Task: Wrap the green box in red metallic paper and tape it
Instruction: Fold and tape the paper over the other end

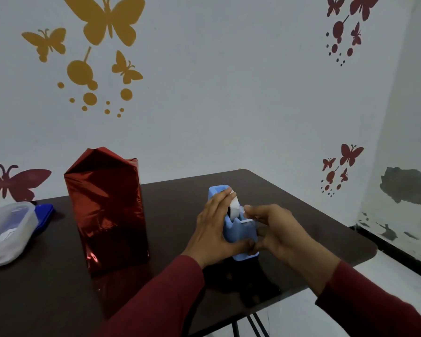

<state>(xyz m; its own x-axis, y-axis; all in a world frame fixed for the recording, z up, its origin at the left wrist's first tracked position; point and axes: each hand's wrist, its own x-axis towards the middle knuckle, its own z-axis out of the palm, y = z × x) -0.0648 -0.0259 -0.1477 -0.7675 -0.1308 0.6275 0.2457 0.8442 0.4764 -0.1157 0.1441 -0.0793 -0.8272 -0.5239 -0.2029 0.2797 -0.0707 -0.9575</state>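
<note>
The box stands upright on the dark table [180,188], fully covered in red metallic paper [107,210]; no green shows, and its top paper is folded into a loose peak. To its right sits a light blue tape dispenser [238,234] with a white tape roll [235,207]. My left hand [214,227] grips the dispenser's left side, fingers over the roll. My right hand [277,229] is at the dispenser's front, thumb and fingers pinching a short white end of tape at the cutter.
A translucent plastic container [7,229] with a blue lid [45,215] beside it lies at the table's left edge. The table's right edge and rounded corner [367,244] are close to my right hand. A wall with butterfly decals rises behind.
</note>
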